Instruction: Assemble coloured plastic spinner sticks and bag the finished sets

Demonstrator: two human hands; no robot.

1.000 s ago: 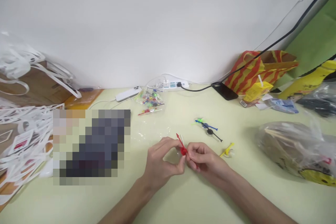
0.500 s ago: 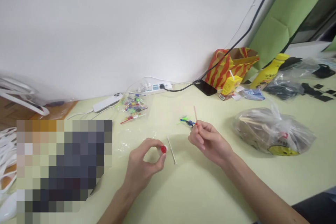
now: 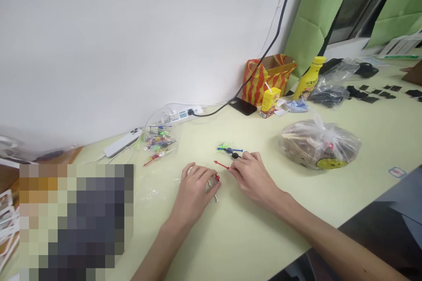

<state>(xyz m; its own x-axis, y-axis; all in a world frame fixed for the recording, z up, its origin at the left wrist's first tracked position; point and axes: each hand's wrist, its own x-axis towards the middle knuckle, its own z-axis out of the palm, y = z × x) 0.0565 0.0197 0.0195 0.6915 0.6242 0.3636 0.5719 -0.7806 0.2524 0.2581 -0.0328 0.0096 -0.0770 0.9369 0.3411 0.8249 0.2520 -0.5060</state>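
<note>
A pale yellow-green counter fills the lower part of the head view and meets a plain white wall. At back right a red-and-yellow striped bag stands against the wall, with a yellow bottle, a small yellow juice box and a dark phone close by. A knotted clear plastic bag of brownish goods lies to the right, well apart from the hands. At back centre a white power strip takes a black cable that runs up the wall. Beside it a small clear bag of coloured plastic pieces lies on the counter.

Both bare forearms reach in from the bottom edge. The left hand rests palm down with its fingers curled over a small red piece; whether it truly pinches that piece cannot be told. A thin white stick peeks out from under it. The right hand lies just beside, fingertips closed on the rear end of a slim red arrow-tipped pointer that lies flat on the counter, tip toward the left. Just behind the right hand sit a few loose pointers, green, blue and black.

The parts are tiny and light. A clumsy nudge from either hand could likely flick the pointer away or scatter the loose ones nearby, and the thin pointer looks liable to bend or snap if pressed hard.
</note>
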